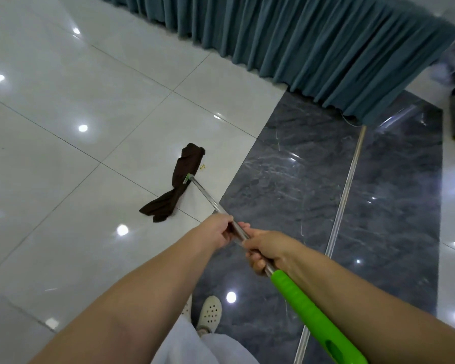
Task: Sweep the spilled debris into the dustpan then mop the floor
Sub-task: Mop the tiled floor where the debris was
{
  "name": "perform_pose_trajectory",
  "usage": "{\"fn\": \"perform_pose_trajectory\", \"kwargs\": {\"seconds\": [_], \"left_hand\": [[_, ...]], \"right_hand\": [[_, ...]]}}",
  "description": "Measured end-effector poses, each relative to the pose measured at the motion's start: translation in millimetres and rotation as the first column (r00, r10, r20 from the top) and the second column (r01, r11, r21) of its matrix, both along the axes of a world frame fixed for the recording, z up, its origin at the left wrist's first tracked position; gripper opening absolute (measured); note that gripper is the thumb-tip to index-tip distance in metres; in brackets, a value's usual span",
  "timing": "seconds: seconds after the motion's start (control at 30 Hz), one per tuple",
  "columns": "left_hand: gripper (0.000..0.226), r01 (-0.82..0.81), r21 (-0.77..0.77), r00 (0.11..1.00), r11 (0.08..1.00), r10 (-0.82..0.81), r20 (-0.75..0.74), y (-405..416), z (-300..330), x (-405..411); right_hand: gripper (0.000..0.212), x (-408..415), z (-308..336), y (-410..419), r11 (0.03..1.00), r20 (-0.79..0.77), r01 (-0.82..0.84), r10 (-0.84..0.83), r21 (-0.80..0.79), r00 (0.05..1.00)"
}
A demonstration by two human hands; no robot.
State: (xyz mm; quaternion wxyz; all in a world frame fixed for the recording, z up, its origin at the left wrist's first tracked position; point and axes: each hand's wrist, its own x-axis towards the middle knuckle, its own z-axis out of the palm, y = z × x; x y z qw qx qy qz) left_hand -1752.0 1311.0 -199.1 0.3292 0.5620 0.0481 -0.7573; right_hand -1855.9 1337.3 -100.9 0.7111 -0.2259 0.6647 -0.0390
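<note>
Both hands grip one mop pole: the left hand curls round the bare metal further down the shaft, and the right hand wraps it just above, right where the green grip begins. From the head camera, the pole runs down to the mop head, a dark brown cloth lying limp and folded on the white tile floor. Just beside the cloth, on its far side from the hands, sit a few small yellow specks of debris. No dustpan is in view.

The pole looks stiff and light, its polished metal likely slippery, so the green grip seems the surer hold. The cloth is soft and floppy; it will probably drag and bunch rather than push evenly.

Right of the pole, a second thin rod lies across the dark marble strip, reaching toward the teal curtain.
</note>
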Motion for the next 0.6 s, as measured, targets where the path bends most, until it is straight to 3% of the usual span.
{"fn": "perform_pose_trajectory", "kwargs": {"seconds": [0.2,0.37,0.6], "left_hand": [[0.022,0.015,-0.022,0.999,1.000,-0.016,-0.049,3,16,-4],[0.025,0.138,-0.012,0.986,0.990,-0.139,-0.098,14,26,-15],[0.029,0.186,0.019,0.982,0.982,-0.186,-0.027,15,26,-13]], "right_hand": [[0.051,-14,21,8,0.993,0.060,0.112,-0.114,0.034,0.992],[0.043,-34,38,26,0.973,0.116,0.197,-0.211,0.118,0.971],[0.028,-25,40,18,0.951,0.141,0.231,-0.263,0.206,0.954]]}}
